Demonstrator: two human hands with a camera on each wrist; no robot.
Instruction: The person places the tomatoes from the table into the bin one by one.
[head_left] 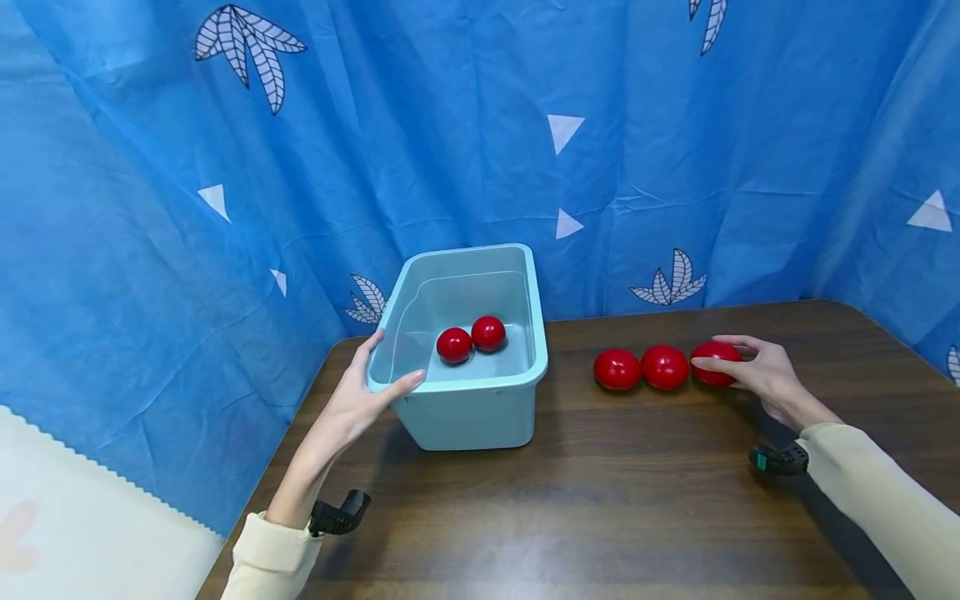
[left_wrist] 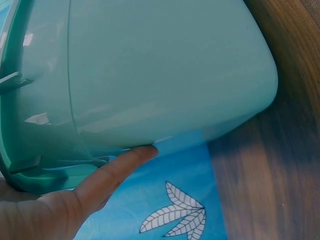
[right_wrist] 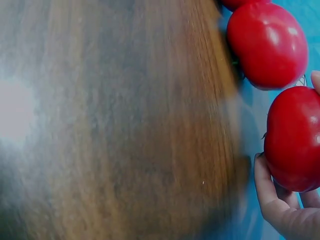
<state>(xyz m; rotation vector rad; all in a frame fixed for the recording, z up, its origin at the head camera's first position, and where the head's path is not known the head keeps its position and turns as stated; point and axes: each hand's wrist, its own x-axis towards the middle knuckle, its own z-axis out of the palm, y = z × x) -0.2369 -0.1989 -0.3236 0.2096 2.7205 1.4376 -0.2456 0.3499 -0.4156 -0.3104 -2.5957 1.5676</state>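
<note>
A light blue plastic bin (head_left: 465, 417) stands at the left of the table with two tomatoes (head_left: 488, 333) inside. My left hand (head_left: 360, 392) holds the bin's near left corner, its thumb over the front rim and its fingers along the left side. In the left wrist view, one finger (left_wrist: 117, 172) lies against the bin's outer wall (left_wrist: 170, 75). To the right, my right hand (head_left: 765, 375) grips a red tomato (head_left: 712, 363) between thumb and fingers. The right wrist view shows that tomato (right_wrist: 295, 140) with fingers around its lower side. Two more tomatoes (head_left: 664, 367) sit just left of it.
The dark wooden table (head_left: 585, 508) runs under everything, with its back edge against a blue patterned curtain (head_left: 465, 125). Another blue cloth covers the left side, above a cream scalloped cloth (head_left: 82, 517). Black bands (head_left: 780, 459) circle both wrists.
</note>
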